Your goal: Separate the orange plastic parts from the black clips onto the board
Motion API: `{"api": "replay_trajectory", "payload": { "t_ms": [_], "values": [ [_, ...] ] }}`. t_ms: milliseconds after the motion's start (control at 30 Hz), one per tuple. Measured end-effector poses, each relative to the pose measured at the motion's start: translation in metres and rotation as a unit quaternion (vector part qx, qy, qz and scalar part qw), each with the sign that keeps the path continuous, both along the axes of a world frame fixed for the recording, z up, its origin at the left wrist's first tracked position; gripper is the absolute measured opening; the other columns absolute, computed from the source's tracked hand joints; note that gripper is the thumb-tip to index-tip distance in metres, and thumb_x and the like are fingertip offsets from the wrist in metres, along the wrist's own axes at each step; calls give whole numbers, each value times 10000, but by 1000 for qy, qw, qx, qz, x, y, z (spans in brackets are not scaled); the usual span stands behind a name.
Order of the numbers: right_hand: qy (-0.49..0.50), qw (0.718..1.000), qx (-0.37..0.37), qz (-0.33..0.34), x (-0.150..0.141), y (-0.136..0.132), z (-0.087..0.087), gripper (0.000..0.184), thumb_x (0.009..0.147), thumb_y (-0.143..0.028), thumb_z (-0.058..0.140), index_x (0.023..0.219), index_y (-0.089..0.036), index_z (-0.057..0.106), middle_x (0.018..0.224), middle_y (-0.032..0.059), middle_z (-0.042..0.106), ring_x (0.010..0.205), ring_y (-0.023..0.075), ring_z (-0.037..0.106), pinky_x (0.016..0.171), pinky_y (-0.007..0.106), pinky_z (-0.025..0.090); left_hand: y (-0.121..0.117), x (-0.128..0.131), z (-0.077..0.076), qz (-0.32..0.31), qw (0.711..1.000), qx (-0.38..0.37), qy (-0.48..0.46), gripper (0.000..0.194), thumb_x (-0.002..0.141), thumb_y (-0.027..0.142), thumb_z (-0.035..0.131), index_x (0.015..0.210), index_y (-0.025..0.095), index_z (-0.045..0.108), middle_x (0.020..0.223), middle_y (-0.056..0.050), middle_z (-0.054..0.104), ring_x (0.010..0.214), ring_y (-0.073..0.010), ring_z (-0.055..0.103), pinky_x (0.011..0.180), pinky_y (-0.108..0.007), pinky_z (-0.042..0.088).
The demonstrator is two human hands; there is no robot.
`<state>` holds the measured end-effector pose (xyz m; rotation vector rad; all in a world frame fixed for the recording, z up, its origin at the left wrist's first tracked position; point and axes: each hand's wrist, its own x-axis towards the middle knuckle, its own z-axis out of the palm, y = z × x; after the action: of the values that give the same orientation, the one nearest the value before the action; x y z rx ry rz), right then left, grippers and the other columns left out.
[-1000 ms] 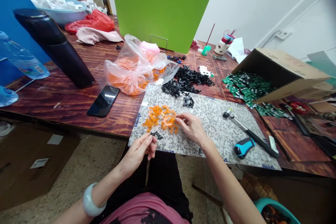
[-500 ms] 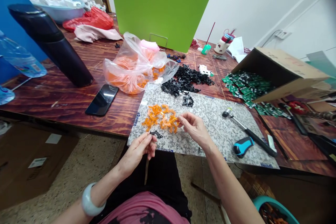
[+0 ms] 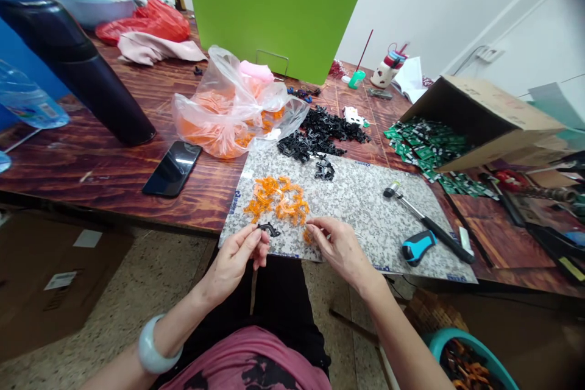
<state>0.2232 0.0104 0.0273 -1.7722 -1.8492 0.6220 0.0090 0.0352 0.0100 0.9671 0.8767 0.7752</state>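
Between thumb and fingers, my left hand (image 3: pixel 243 251) pinches a small curved black plastic part (image 3: pixel 269 230) above the near edge of the speckled board (image 3: pixel 365 207). My right hand (image 3: pixel 342 250) is closed on a small orange plastic part (image 3: pixel 308 235), partly hidden by the fingertips. A loose pile of orange plastic parts (image 3: pixel 278 198) lies on the board just beyond both hands. Farther back are a few black parts (image 3: pixel 324 169) and a larger heap of black parts (image 3: pixel 320 134).
A clear bag of orange parts (image 3: pixel 219 116) and a phone (image 3: pixel 172 169) are on the left. A hammer (image 3: pixel 425 219) and a blue-black tool handle (image 3: pixel 419 248) lie on the right. Green circuit boards (image 3: pixel 425 143) spill from a cardboard box (image 3: pixel 493 109). A teal bucket (image 3: pixel 439 341) stands below.
My right hand has drawn back from the orange pile toward me, bringing an orange part away from it. The left hand still holds the black part. The camera view has shifted slightly.
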Motion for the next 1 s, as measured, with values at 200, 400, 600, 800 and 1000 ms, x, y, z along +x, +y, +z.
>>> {"api": "replay_trajectory", "payload": {
  "t_ms": [200,400,600,800,1000],
  "values": [
    [-62,998,-9,8,4,-5,-7,172,903,-238,496,975,-189,645,895,66,632,797,179,610,743,286,459,0,-1,-3,-1,1000,3,-10,328,843,472,560,828,144,563,610,39,528,536,-96,512,498,-212,385],
    [-99,995,-11,-2,10,-5,-6,226,932,-248,451,994,-219,666,942,63,640,846,180,624,777,282,462,-2,-1,-4,-7,999,-33,-26,319,844,471,557,817,154,552,640,31,540,573,-108,522,531,-220,393],
    [-125,992,-34,5,13,-5,-1,163,894,-250,527,967,-218,668,894,54,646,838,184,622,746,281,454,-3,1,-1,-8,999,-42,-32,340,867,495,509,790,164,531,655,21,545,594,-121,522,549,-234,396],
    [-47,999,-16,-5,9,-8,1,102,874,-233,555,868,-206,653,859,38,653,780,172,604,700,285,438,-6,3,0,-15,1000,9,-6,380,858,542,496,805,168,537,711,-1,560,635,-139,536,577,-256,410],
    [111,991,74,-14,-27,-19,24,85,861,-241,584,902,-214,653,858,28,665,737,145,596,608,254,440,-13,3,2,-63,989,108,76,324,931,470,399,858,185,537,776,-7,566,706,-144,517,680,-264,422]
  ]
}}
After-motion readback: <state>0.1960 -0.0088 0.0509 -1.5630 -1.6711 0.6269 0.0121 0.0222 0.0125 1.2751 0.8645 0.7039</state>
